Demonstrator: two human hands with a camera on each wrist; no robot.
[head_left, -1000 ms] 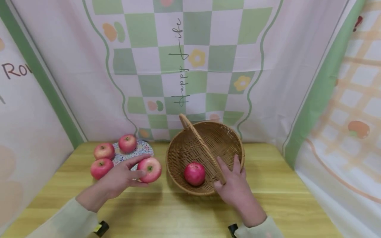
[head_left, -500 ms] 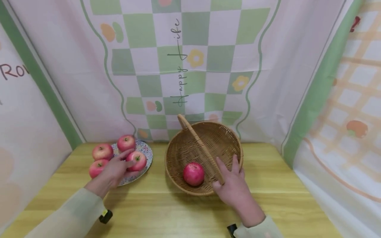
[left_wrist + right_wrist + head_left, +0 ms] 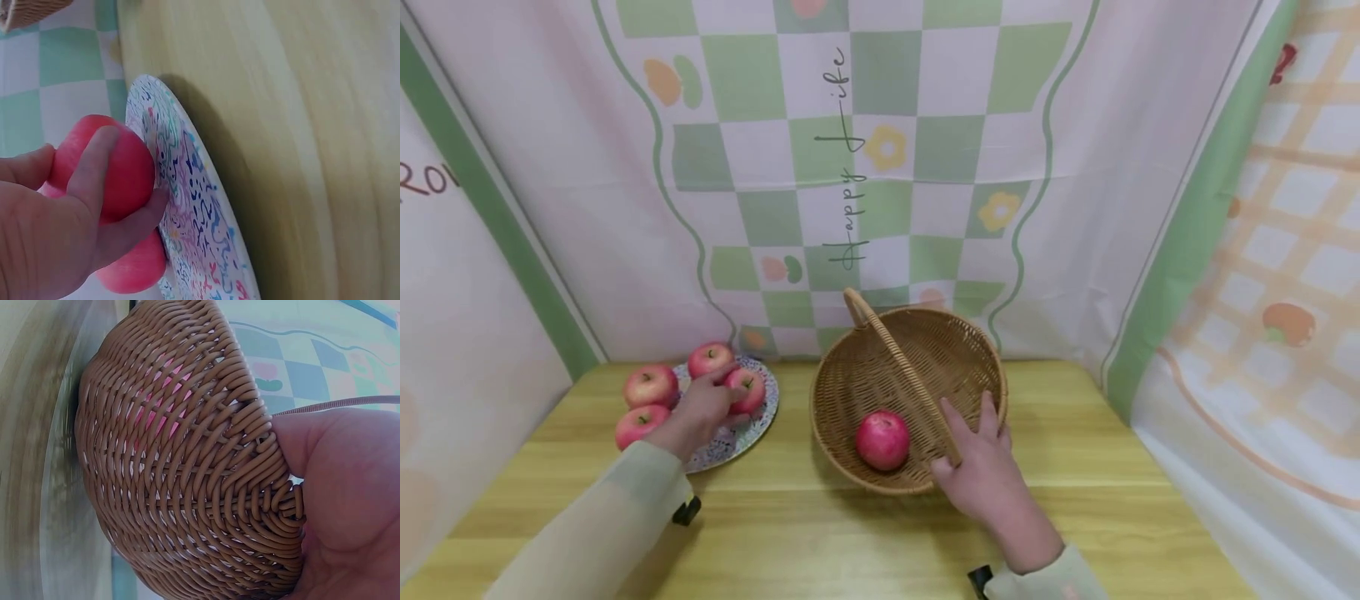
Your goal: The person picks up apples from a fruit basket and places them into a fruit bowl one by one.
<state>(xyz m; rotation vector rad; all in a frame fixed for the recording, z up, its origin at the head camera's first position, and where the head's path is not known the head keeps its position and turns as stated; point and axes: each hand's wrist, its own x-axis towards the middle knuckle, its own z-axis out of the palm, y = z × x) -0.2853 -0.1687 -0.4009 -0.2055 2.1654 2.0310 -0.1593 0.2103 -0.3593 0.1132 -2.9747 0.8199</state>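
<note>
My left hand [image 3: 698, 412] grips a pink apple [image 3: 748, 392] at the patterned plate [image 3: 726, 450]; in the left wrist view, fingers curl round the apple [image 3: 132, 178] just over the plate [image 3: 203, 206]. Behind it sits another apple [image 3: 710, 360]. Two more, a rear apple [image 3: 651, 387] and a front apple [image 3: 640, 423], lie at the plate's left; whether they rest on it is hidden. My right hand [image 3: 985, 479] holds the wicker basket [image 3: 936, 346] by its rim at the handle's near end. Inside lies a deep pink round fruit [image 3: 882, 440], kind unclear.
Everything stands on a wooden table [image 3: 820, 542]. A checkered cloth [image 3: 880, 200] hangs behind its back edge, with more cloth at both sides. The basket's arched handle [image 3: 898, 358] crosses its opening.
The left hand has carried the apple left and back from between plate and basket, down to the plate. The right hand keeps its hold on the basket, which stays in place.
</note>
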